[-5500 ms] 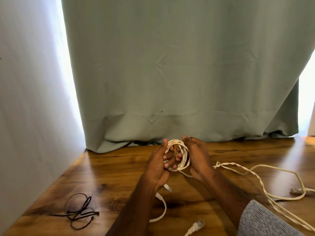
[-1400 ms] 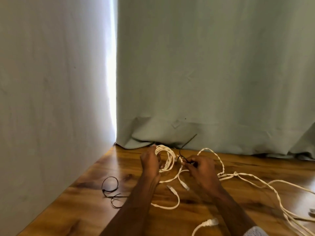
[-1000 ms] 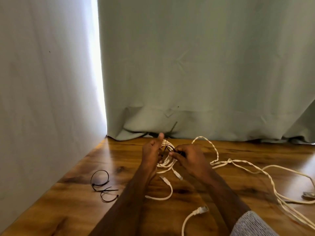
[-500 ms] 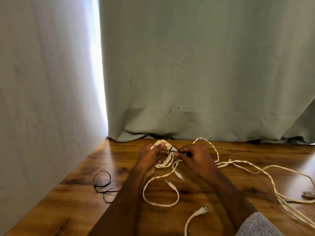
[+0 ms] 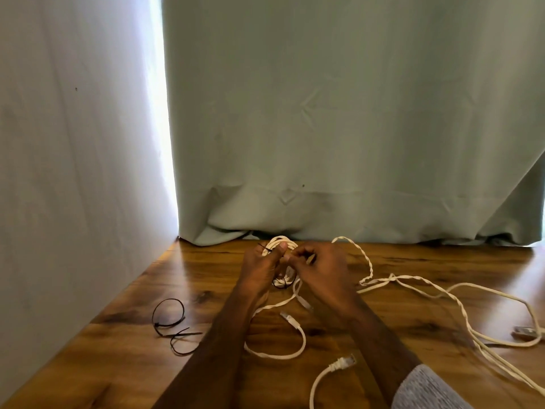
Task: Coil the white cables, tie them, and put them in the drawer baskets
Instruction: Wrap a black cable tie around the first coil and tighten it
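Observation:
A small coil of white cable (image 5: 280, 242) stands upright above the wooden table (image 5: 413, 305), near the curtain. My left hand (image 5: 259, 268) grips the coil from the left, thumb up across it. My right hand (image 5: 320, 268) pinches a thin black zip tie (image 5: 281, 283) that loops round the coil between the two hands. The coil's loose tail with a plug (image 5: 290, 318) curls on the table below my wrists. More white cable (image 5: 442, 293) lies tangled and uncoiled to the right.
Two spare black zip ties (image 5: 171, 323) lie on the table at the left. Another white plug end (image 5: 343, 363) lies near my right forearm. A grey-green curtain (image 5: 339, 128) hangs behind the table, a white wall (image 5: 67, 172) closes the left side.
Five seconds ago both hands held only the coil. Since then my right hand has brought a black tie to it and the tie's loop now hangs lower, between the hands.

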